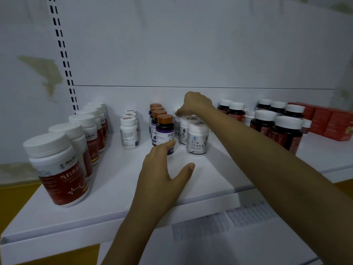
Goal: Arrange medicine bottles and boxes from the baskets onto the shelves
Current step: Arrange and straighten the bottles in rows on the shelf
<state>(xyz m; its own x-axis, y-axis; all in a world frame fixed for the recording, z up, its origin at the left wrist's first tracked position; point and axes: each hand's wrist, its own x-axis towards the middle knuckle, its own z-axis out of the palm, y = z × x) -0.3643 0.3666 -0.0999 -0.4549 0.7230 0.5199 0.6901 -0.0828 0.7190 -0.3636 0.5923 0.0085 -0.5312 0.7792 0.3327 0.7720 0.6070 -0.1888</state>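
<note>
Two hands are working over the white shelf (114, 197), seen from the head camera. The left hand (162, 173) is reaching in from the front edge, fingers straight and spread, holding nothing. Its fingertips are overlapping the lower label of the front copper-capped bottle (165, 129); actual contact cannot be told. That bottle is heading a row of four running toward the back edge.

The right hand (196, 104) is hanging over the row of white bottles (197, 138) just beside it. Its fingers are curling down onto the rear white bottle (177, 123), but whether they are gripping it cannot be told.

Red-label bottles (57, 169) are lining the left edge, with small white bottles (129, 132) between them and the copper caps. Dark bottles (286, 134) and red boxes (324, 121) are standing toward the right.
</note>
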